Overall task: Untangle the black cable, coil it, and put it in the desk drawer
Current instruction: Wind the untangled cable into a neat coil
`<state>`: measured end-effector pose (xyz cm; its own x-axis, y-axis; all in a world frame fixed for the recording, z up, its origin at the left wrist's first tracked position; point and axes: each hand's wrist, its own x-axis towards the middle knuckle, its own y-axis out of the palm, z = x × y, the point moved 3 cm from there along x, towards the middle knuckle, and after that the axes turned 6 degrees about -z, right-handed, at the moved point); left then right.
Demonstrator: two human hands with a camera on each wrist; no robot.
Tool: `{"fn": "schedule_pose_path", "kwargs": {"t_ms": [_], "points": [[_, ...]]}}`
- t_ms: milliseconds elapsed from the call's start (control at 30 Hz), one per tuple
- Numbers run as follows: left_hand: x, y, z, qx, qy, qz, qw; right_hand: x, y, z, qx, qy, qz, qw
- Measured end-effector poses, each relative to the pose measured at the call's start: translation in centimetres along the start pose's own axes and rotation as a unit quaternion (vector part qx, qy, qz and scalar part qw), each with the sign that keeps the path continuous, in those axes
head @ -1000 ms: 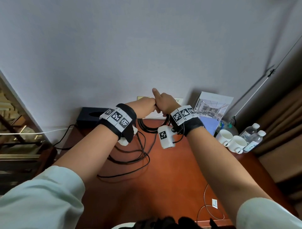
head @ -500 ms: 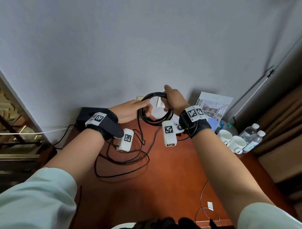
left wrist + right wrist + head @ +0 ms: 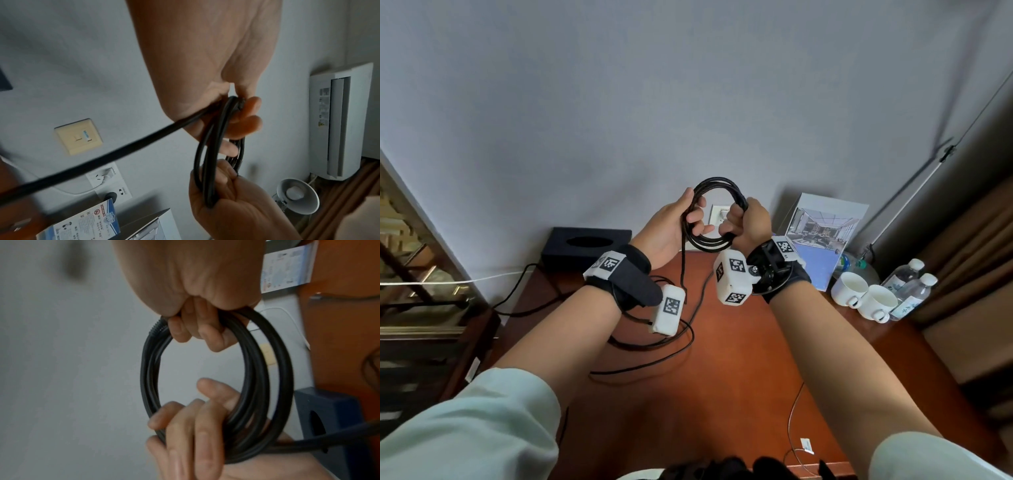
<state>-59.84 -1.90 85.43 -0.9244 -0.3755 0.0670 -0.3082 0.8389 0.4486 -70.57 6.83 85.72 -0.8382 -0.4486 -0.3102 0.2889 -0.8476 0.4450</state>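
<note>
The black cable is partly wound into a round coil (image 3: 709, 242) that I hold upright in front of the wall, above the back of the red-brown desk (image 3: 739, 359). My left hand (image 3: 674, 222) grips the coil's left side, fingers curled through the ring. My right hand (image 3: 750, 222) grips its right side in a fist. A loose strand (image 3: 683, 270) drops from the left hand to slack loops (image 3: 654, 342) on the desk. The left wrist view shows the coil (image 3: 198, 155) edge-on and the strand (image 3: 102, 155). The right wrist view shows the ring (image 3: 285, 369). No drawer is in view.
A black tissue box (image 3: 585, 246) sits at the desk's back left. A brochure (image 3: 822, 233), two white cups (image 3: 849, 289) and water bottles (image 3: 914, 284) stand at the back right. A wall socket (image 3: 719, 216) is behind the coil. A thin white wire (image 3: 794, 411) lies near the front edge.
Both hands rose from just above the desk to in front of the wall and moved apart. The coil now stands upright between them, and less slack lies on the desk.
</note>
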Motion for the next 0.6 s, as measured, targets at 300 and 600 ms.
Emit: {"fn": "schedule_pose_path", "kwargs": {"t_ms": [300, 600], "points": [[0.3, 0.2, -0.5, 0.322, 0.209, -0.157, 0.910, -0.3, 0.2, 0.3, 0.016, -0.037, -0.076, 0.996], [0.7, 0.4, 0.8, 0.225, 0.191, -0.206, 0.933, -0.1, 0.7, 0.3, 0.039, -0.055, -0.106, 0.992]]}}
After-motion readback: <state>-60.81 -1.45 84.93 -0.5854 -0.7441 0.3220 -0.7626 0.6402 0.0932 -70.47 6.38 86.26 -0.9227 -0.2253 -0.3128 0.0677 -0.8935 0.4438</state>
